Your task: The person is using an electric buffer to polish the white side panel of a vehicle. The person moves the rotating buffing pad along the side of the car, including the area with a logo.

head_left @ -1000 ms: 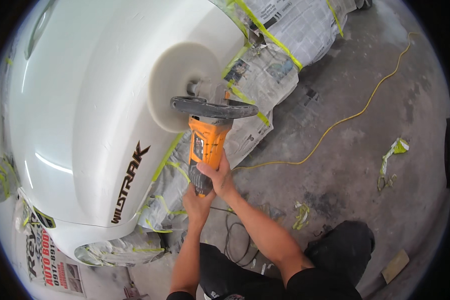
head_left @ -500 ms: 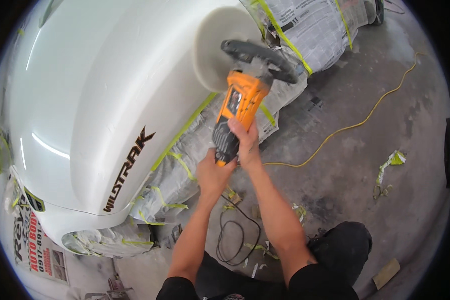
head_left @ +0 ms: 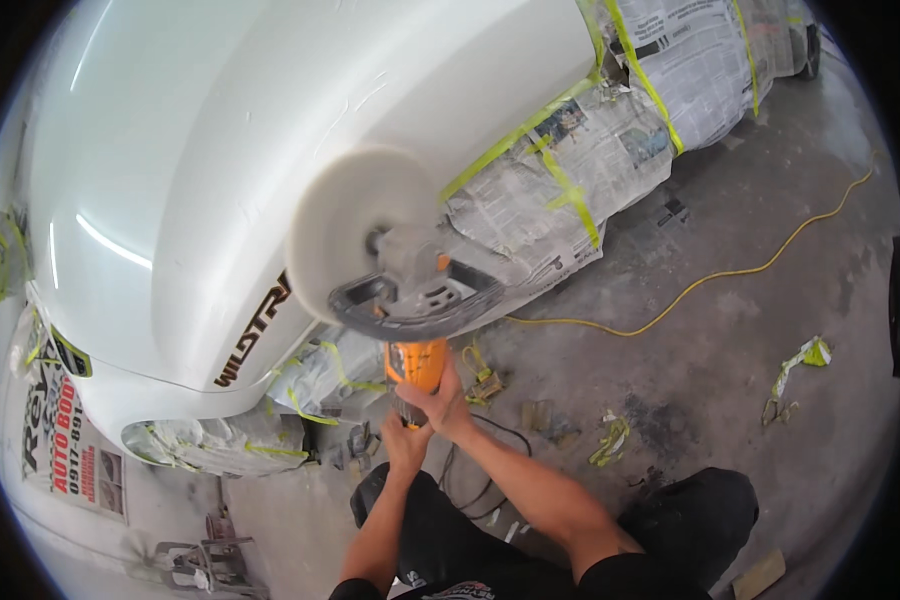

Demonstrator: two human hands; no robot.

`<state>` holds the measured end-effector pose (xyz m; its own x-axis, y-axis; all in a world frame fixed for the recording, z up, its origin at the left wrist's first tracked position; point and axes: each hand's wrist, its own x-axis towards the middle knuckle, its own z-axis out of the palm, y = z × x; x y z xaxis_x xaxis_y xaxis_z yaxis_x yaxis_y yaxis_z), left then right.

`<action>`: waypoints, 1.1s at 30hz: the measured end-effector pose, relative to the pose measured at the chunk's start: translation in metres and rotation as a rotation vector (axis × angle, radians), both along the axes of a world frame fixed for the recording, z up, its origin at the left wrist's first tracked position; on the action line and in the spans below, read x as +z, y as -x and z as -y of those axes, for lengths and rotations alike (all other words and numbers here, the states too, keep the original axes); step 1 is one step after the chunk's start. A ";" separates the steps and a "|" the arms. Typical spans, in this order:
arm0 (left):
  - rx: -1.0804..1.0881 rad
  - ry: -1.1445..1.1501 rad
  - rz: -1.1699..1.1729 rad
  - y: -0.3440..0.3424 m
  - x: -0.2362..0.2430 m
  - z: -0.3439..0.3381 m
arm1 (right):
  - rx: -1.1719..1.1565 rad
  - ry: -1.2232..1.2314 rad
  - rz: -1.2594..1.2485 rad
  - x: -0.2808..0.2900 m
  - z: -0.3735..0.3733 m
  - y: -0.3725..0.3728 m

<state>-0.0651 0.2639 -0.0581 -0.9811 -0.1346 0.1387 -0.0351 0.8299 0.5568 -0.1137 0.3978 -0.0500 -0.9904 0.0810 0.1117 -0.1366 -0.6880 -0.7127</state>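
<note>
Both hands closed on one tool, an orange-and-black power polisher (head_left: 420, 362) with a black D-shaped loop handle (head_left: 420, 328): right hand (head_left: 442, 402) wrapped round the orange body, left hand (head_left: 406, 446) clasped just below and left of it at the tail end. No hand on the loop, which sits ahead of both. Beyond it, up and left of the right hand, the off-white round pad (head_left: 342, 225) shows blurred, probably spinning, over the glossy white curved car panel (head_left: 240, 190); whether its whole face touches, cannot tell. Gripped this far back, the heavy head likely tips easily; a hand on the loop would probably steady it. Best to hold the pad near flat, pressure light and even, and sweep in slow overlapping passes without dwelling. Left of the hands, the dark lettering decal (head_left: 253, 340) runs under the pad's near rim; an edge could catch there, so ease off. Same caution ahead and right of the hands, along the yellow-green masking tape (head_left: 515, 150) and printed newspaper sheeting (head_left: 510, 208). Thin yellow cord (head_left: 690, 287) on the floor, right of the right hand, wants keeping clear of the disc.
</note>
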 end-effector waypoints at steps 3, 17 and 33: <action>0.057 -0.107 -0.086 -0.007 -0.032 0.016 | 0.074 -0.028 -0.008 -0.002 0.001 -0.001; -0.103 -0.184 -0.087 0.076 0.017 -0.073 | -0.192 -0.108 0.012 0.021 -0.064 0.057; -0.033 -0.291 -0.232 -0.010 -0.031 0.014 | 0.304 -0.341 -0.269 -0.032 0.016 -0.003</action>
